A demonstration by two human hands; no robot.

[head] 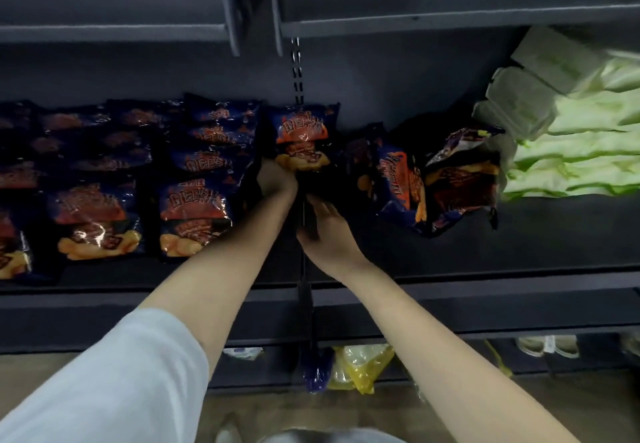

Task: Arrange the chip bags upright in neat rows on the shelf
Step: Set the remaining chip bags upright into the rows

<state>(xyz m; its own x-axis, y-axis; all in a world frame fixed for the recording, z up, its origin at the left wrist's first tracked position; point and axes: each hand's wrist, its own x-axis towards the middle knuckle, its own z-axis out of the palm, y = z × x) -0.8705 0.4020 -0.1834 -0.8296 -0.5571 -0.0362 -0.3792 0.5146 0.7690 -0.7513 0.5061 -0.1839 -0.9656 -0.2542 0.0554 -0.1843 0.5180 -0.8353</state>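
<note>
Nearest the camera, a white sleeve (114,373) is seen on the left arm. Below the working level, a yellow packet (362,366) and a blue packet (317,370) are glimpsed on a lower level.

Just past the front lip of the shelf (485,283), the right hand (327,234) is held low. Its fingers are fairly straight and loosely spread against the dark base of the upright chip bag (302,137). Nothing is pinched, and the hand is judged to be steadying the bottom so that the bag cannot slide forward. The left hand (277,179) is closed on the bag's lower left corner, with its fingertips hidden behind the foil. That grip is probably used to square the bag and tip it back.

The bag is stood toward the back of the shelf, below the slotted upright (297,72). It is just right of the rows of chip bags (194,214), which are leaned back one behind another, so a new row is seemingly being started here.

To the right, the tumbled chip bags (433,179) are lying on their sides against each other, not yet arranged. Further right, pale green packs (571,151) are stacked. Overhead, the upper shelf (450,16) is seen from beneath.
</note>
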